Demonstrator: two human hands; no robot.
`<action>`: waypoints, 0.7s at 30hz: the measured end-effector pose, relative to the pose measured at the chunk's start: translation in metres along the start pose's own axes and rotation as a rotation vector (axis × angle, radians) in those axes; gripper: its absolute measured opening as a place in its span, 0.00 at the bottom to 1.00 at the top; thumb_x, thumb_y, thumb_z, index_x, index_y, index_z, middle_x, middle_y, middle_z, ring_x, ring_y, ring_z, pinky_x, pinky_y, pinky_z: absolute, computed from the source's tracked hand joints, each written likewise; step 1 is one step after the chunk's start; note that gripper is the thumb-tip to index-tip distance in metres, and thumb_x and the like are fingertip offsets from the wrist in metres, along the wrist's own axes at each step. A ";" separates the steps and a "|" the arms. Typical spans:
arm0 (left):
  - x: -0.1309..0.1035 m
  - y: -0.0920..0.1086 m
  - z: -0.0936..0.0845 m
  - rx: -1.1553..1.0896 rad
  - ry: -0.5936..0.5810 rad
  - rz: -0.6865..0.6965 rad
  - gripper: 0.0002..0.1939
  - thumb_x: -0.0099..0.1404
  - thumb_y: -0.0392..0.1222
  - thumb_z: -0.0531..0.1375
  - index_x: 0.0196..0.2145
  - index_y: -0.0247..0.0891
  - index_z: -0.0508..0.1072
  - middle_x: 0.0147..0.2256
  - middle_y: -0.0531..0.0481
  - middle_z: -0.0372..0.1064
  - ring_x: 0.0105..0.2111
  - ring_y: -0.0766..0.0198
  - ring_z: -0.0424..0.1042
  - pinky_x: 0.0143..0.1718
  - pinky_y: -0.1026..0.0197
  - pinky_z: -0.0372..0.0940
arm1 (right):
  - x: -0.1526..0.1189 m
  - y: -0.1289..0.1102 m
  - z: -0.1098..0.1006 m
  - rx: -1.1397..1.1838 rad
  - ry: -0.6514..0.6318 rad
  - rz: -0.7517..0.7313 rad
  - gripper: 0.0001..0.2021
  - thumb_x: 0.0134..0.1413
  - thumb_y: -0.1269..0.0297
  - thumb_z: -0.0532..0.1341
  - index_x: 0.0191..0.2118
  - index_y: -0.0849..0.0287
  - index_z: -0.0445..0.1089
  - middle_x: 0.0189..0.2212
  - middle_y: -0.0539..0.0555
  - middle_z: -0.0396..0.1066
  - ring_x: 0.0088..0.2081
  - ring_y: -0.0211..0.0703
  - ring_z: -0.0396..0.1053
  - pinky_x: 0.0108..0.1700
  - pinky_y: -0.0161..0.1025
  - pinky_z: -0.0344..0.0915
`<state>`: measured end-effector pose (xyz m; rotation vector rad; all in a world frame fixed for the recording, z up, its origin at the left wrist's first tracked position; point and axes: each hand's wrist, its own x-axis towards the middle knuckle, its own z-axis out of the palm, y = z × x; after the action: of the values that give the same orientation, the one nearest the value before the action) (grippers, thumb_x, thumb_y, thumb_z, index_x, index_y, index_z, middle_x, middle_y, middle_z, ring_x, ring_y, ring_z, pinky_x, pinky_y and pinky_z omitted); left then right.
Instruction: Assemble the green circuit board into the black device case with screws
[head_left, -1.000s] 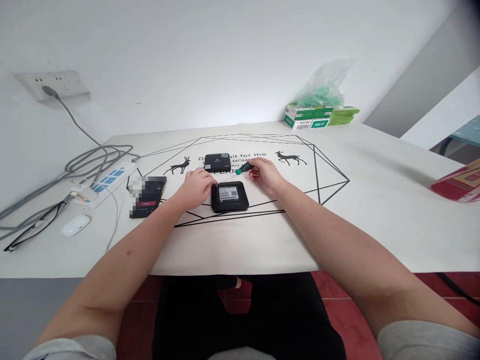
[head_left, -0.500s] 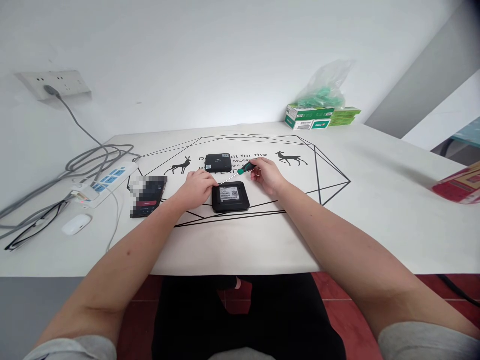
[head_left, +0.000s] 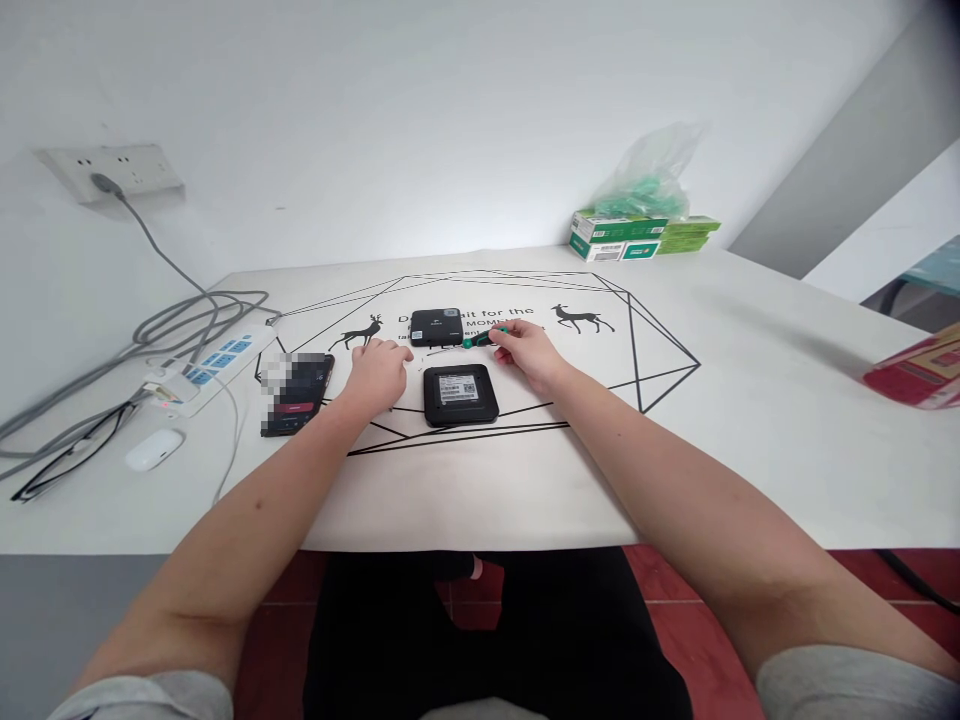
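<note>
My right hand (head_left: 525,352) grips a screwdriver (head_left: 486,338) by its green and black handle. Its thin metal shaft points left, low over the table between two black boxes. The nearer box (head_left: 460,412), square with rounded corners, lies with a white printed label facing up. Behind the shaft sits a smaller flat black box (head_left: 436,327) with small stickers on its corners. Left of the nearer box and apart from it, my left hand (head_left: 380,375) is open, palm down, with loosely bent fingers. Tiny pieces, too small to name, lie just right of its fingertips.
A phone (head_left: 309,392) lies left of my left forearm. Farther left are a power strip (head_left: 221,365) with grey cables, glasses (head_left: 71,452) and a white earbud case (head_left: 154,450). Green and white boxes (head_left: 619,235) under a plastic bag stand at the back right. A red package (head_left: 919,372) is far right.
My left hand has moved left, off the corner of the nearer box. The screwdriver has shifted slightly left, its shaft now off that box and lying flatter behind it.
</note>
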<state>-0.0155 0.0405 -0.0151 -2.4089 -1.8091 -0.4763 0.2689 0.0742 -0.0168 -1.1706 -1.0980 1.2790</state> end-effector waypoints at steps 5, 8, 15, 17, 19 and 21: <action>-0.001 0.007 -0.007 -0.006 -0.044 -0.006 0.20 0.70 0.32 0.54 0.48 0.43 0.83 0.51 0.39 0.81 0.58 0.38 0.71 0.59 0.33 0.62 | 0.000 0.001 0.002 -0.012 -0.028 -0.004 0.08 0.54 0.71 0.77 0.36 0.59 0.77 0.27 0.48 0.75 0.24 0.32 0.66 0.29 0.33 0.65; -0.001 0.011 -0.011 -0.001 -0.054 -0.019 0.19 0.70 0.31 0.54 0.48 0.43 0.83 0.52 0.39 0.81 0.59 0.38 0.71 0.59 0.34 0.62 | -0.001 -0.001 0.001 0.009 -0.027 0.007 0.06 0.56 0.70 0.75 0.35 0.60 0.78 0.27 0.48 0.75 0.23 0.32 0.66 0.28 0.33 0.64; -0.004 0.015 -0.017 -0.077 -0.054 0.060 0.18 0.79 0.45 0.51 0.44 0.43 0.81 0.50 0.42 0.81 0.56 0.42 0.72 0.58 0.38 0.64 | -0.005 -0.009 -0.003 0.115 -0.071 0.030 0.03 0.60 0.69 0.69 0.34 0.59 0.76 0.31 0.53 0.80 0.23 0.33 0.65 0.28 0.35 0.65; -0.005 0.016 -0.018 -0.117 -0.060 0.110 0.20 0.80 0.46 0.48 0.48 0.42 0.80 0.52 0.42 0.81 0.58 0.44 0.72 0.60 0.38 0.64 | -0.006 -0.009 -0.003 0.126 -0.091 0.032 0.02 0.58 0.69 0.69 0.34 0.60 0.78 0.30 0.54 0.80 0.23 0.34 0.65 0.27 0.36 0.65; -0.006 0.016 -0.020 -0.155 -0.079 0.168 0.22 0.80 0.47 0.47 0.52 0.41 0.80 0.54 0.40 0.79 0.59 0.44 0.71 0.62 0.38 0.63 | -0.007 -0.009 -0.002 0.123 -0.119 0.034 0.01 0.56 0.69 0.69 0.34 0.61 0.79 0.29 0.54 0.81 0.23 0.34 0.65 0.27 0.35 0.65; -0.007 0.018 -0.022 -0.204 -0.125 0.254 0.23 0.81 0.50 0.47 0.56 0.40 0.78 0.57 0.39 0.77 0.61 0.45 0.69 0.64 0.39 0.62 | -0.007 -0.008 -0.002 0.112 -0.156 0.036 0.01 0.54 0.70 0.70 0.34 0.61 0.79 0.29 0.54 0.80 0.23 0.34 0.66 0.27 0.35 0.64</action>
<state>-0.0044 0.0235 0.0058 -2.8153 -1.5308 -0.5165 0.2716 0.0674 -0.0085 -1.0246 -1.1067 1.4602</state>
